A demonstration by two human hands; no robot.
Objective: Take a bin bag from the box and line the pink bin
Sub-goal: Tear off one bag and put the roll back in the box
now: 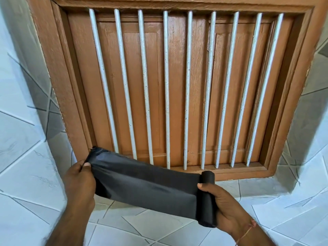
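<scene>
Fingers of the left hand pinch the loose end of a thin black plastic bin bag, thumb on top and the rest curled beneath, so that the corner of the film bunches and sticks up just above the knuckles. From that grip the bag runs rightward as a flat, taut, dark grey-black sheet, sloping slightly down across the lower middle of the view, held in the air in front of the wall and touching nothing but the two hands. At its right end the sheet feeds into a tight black cylindrical roll of bin bags, which stands nearly upright in the right hand; that hand is clenched round the roll, thumb pressed on the near side close to where the sheet leaves it, the other fingers wrapped behind. A thin reddish thread bracelet circles the right wrist. Behind the bag, filling most of the view, sits a brown painted wooden window frame with closed brown shutters and a row of white vertical metal bars in front of them. Pale grey-white marbled wall tiles with dark diagonal lines surround the frame on the left, below and on the right.
</scene>
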